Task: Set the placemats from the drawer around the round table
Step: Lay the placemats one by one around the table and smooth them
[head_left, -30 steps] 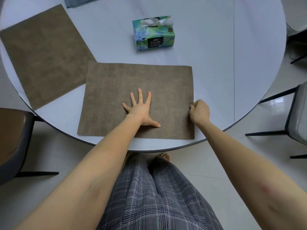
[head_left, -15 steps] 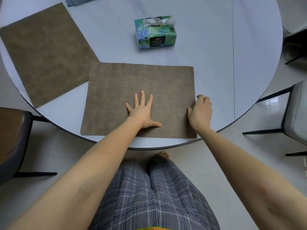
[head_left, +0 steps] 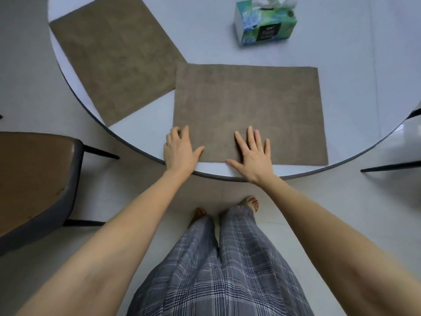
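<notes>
Nearest the person on the round pale-grey worktop lies a rectangular brown fabric placemat, flat, its near long edge running just inside the worktop's rim. Left hand rests flat over that placemat's near-left corner, fingers straight, thumb spread onto the fabric. Right hand lies flat near the middle of the same edge, fingers splayed, palm heel on bare worktop. Neither hand grasps anything; both are released and pressing. Judgement: this flat two-handed contact serves to square and smooth the placemat against the rim.

A second brown fabric placemat lies left of the first, angled to follow the worktop's curve, its corner just beside or touching the first. A green-and-white tissue box stands beyond the first placemat. A brown-seated chair stands left of it.
</notes>
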### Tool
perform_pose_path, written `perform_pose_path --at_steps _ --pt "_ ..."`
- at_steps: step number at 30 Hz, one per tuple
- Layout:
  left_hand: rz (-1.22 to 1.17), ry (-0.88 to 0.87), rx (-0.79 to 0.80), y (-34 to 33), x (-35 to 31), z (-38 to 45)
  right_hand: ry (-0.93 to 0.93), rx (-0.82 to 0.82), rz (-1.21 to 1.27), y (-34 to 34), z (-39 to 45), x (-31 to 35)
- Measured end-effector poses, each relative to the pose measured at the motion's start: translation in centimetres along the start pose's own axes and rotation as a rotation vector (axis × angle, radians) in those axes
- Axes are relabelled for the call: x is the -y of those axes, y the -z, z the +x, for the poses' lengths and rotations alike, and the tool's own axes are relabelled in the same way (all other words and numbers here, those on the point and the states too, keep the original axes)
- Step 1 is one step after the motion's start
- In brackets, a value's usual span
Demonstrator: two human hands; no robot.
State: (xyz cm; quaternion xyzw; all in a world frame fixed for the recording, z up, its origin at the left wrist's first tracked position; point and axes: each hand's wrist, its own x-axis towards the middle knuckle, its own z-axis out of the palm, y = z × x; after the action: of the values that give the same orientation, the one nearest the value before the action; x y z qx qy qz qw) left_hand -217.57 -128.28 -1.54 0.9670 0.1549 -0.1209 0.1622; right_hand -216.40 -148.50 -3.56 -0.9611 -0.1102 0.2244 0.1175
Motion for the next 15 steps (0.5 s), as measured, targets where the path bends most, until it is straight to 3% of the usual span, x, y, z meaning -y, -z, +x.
perform_pose_path --at_steps 2,5,11,15 --pt "-0.033 0.129 -0.095 0.7 1.1 -0.2 -0.015 0.015 -0.018 -0.1 0.0 0.1" --pt "-0.055 0.238 -0.061 1.3 2.5 -0.2 -0.040 0.037 -0.028 0.2 0.1 0.5" --pt "-0.323 0.306 0.142 2.0 4.3 0.7 -0.126 0.080 -0.008 0.2 -0.2 2.2" --pt "-0.433 0.227 0.231 2.7 5.8 0.8 -0.142 0.082 -0.018 0.1 -0.4 2.4"
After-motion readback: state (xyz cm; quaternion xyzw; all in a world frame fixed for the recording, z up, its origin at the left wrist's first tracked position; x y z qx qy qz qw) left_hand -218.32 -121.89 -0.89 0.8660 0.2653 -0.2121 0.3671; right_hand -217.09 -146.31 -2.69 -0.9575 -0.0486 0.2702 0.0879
